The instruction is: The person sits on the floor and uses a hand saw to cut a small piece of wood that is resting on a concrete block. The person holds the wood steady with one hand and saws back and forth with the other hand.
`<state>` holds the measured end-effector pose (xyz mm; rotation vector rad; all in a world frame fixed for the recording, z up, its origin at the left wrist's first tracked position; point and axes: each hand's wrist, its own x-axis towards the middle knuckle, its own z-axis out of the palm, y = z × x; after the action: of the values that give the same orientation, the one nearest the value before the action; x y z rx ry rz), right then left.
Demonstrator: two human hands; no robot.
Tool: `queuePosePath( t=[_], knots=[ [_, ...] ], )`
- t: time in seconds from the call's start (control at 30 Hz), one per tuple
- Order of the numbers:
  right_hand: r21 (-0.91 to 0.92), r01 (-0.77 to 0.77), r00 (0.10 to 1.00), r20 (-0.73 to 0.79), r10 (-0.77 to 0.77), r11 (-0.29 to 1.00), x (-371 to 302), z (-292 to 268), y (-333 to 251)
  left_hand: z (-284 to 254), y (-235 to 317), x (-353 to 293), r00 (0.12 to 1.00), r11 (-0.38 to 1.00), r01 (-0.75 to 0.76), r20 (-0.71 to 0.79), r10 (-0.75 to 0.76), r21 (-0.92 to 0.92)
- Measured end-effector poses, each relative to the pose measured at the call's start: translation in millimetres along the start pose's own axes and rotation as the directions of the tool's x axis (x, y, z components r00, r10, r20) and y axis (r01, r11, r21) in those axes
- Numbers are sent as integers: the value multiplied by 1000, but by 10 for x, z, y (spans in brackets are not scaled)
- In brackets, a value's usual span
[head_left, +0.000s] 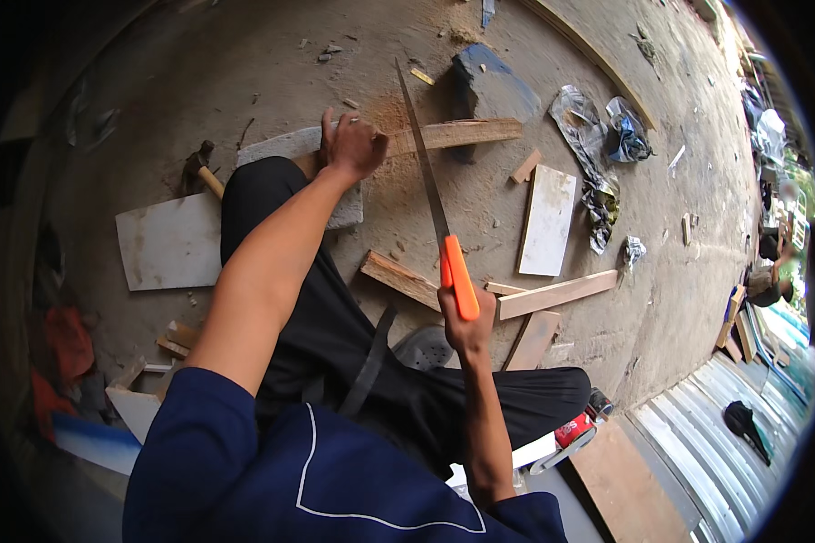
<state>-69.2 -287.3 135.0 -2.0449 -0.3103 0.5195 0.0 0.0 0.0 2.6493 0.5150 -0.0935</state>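
Note:
My right hand [469, 319] is closed around the orange handle of a hand saw [431, 178]. Its long blade points away from me and crosses a length of wood [466, 134]; whether the teeth touch it I cannot tell. On that wood, left of the blade, my left hand [353, 147] presses with curled fingers, gripping it. The wood's right part rests on a blue-grey block [498, 83], its left part over a pale grey block [346, 206] near my knee. Sawdust [391, 116] lies on the ground around the cut area.
A hammer [210, 178] and a white board [169, 242] lie left of my knee. To the right are another white board [548, 220], crumpled plastic [581, 122] and wood offcuts [557, 295]. Corrugated metal sheets [711, 443] and a can [574, 431] sit at lower right.

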Motion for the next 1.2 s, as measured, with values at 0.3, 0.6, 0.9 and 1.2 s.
queuePosePath(
  t=[0.3, 0.6, 0.9, 1.2],
  knots=[
    [-9, 23, 999, 25, -22, 1000, 815, 466, -67, -296, 246, -44, 990, 985, 68, 111, -86, 157],
    [5, 24, 998, 62, -24, 1000, 854, 504, 19, 89, 7, 56, 999, 994, 19, -45, -14, 107],
    [24, -21, 997, 75, 19, 1000, 687, 402, -29, -129, 129, 89, 967, 992, 117, 223, -126, 55],
    [-14, 6, 996, 86, -5, 1000, 521, 315, 63, -113, 113, 134, 982, 995, 64, 170, -76, 80]
  ],
)
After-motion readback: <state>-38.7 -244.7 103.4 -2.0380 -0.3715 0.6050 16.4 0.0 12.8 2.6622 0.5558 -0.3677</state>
